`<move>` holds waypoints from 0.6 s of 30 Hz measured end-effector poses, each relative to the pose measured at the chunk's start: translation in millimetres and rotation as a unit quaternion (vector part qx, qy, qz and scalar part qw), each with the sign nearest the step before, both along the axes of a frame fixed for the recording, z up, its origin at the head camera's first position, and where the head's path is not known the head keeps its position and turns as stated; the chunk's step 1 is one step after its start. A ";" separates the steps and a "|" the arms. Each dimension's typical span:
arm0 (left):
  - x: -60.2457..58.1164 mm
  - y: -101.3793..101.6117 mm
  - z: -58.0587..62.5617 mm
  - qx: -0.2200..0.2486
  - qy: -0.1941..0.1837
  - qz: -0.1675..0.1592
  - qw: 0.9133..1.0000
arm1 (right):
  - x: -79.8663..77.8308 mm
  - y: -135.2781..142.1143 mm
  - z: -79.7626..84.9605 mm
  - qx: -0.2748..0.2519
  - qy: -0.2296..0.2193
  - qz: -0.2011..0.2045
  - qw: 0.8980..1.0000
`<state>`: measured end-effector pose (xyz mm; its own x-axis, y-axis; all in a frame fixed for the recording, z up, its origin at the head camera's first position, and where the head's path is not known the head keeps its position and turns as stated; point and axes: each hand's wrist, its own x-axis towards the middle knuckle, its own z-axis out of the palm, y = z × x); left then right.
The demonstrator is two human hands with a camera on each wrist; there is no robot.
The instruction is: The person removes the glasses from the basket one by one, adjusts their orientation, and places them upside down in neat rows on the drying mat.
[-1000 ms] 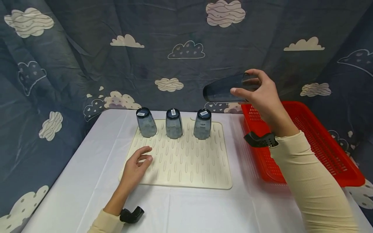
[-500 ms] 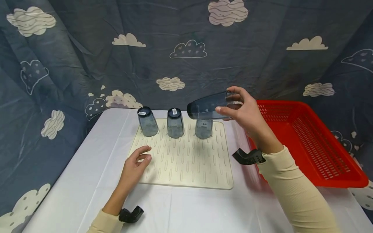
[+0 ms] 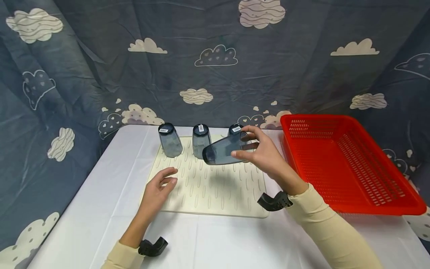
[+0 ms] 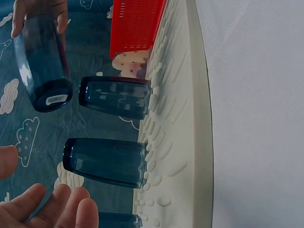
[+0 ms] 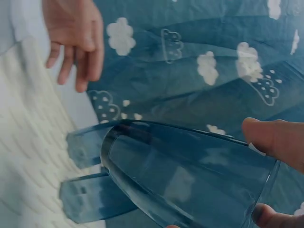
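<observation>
My right hand (image 3: 263, 157) grips a blue-tinted drinking glass (image 3: 221, 150) near its rim. That glass is tilted on its side in the air above the cream drying mat (image 3: 208, 198), its base pointing left. Three like glasses stand upside down along the mat's back edge: a left one (image 3: 170, 142), a middle one (image 3: 201, 140), and a right one (image 3: 234, 128) partly hidden behind the held glass and hand. Over the mat's left side hovers my left hand (image 3: 158, 190), fingers loosely bent, holding nothing. In the left wrist view, a label shows on the held glass's base (image 4: 53, 97).
A red plastic basket (image 3: 352, 164) with perforated walls stands to the right of the mat. White cloth (image 3: 215, 243) covers the table. A dark curtain with cloud prints (image 3: 168, 82) hangs close behind the table.
My right hand has carried the glass leftward and down, from beside the basket to over the mat. The left hand has hardly moved.
</observation>
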<state>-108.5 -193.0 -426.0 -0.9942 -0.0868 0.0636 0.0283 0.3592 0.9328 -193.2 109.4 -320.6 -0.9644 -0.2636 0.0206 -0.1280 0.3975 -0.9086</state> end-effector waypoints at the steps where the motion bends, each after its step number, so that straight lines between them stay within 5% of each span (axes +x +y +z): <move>1: 0.2 -0.5 0.0 0.000 -0.003 0.002 1.000 | 0.9 -0.6 -2.9 0.002 -0.005 0.001 1.000; 10: -0.2 1.2 -2.0 0.007 -0.015 0.002 1.000 | 6.7 0.9 -17.4 0.002 -0.015 0.012 1.000; 18: -5.1 6.0 1.8 0.070 -0.019 -0.055 0.996 | 10.5 0.4 -13.0 -0.010 -0.002 0.026 1.000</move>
